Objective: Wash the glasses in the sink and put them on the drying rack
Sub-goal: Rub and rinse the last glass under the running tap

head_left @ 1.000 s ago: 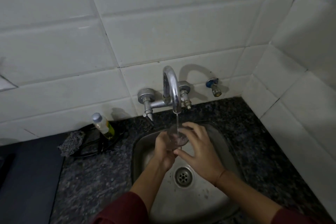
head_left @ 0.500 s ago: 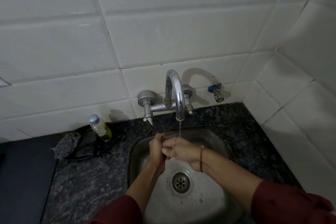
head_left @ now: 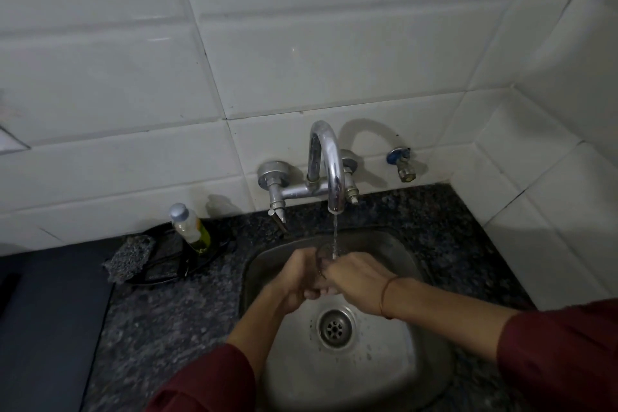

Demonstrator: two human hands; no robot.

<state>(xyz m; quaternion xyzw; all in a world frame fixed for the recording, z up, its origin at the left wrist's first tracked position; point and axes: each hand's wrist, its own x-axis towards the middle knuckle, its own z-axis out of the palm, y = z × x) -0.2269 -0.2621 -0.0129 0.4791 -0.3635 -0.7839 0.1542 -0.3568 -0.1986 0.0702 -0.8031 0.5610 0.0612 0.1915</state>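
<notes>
Home kitchen, steel sink (head_left: 384, 375), wall tap (head_left: 329, 174), granite counter (head_left: 160, 321), white tiles (head_left: 301, 53)

Dark speckled counter (head_left: 167, 328) holds the steel sink (head_left: 384, 378); a bottle (head_left: 190, 227) and scrub pad (head_left: 128, 257) sit back-left.

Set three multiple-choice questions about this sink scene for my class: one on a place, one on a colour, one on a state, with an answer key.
1. Where does the small bottle stand?
A. on a shelf
B. on the counter, left of the tap
C. on the floor

2. What colour are the person's sleeves?
A. dark red
B. white
C. yellow

3. What state is the tap in?
A. dry and off
B. wrapped in cloth
C. running

Key:
1 B: the bottle stands on the dark counter by the wall.
2 A: both sleeves show dark red.
3 C: a water stream falls onto the glass that the left hand and right hand hold over the sink.
</notes>
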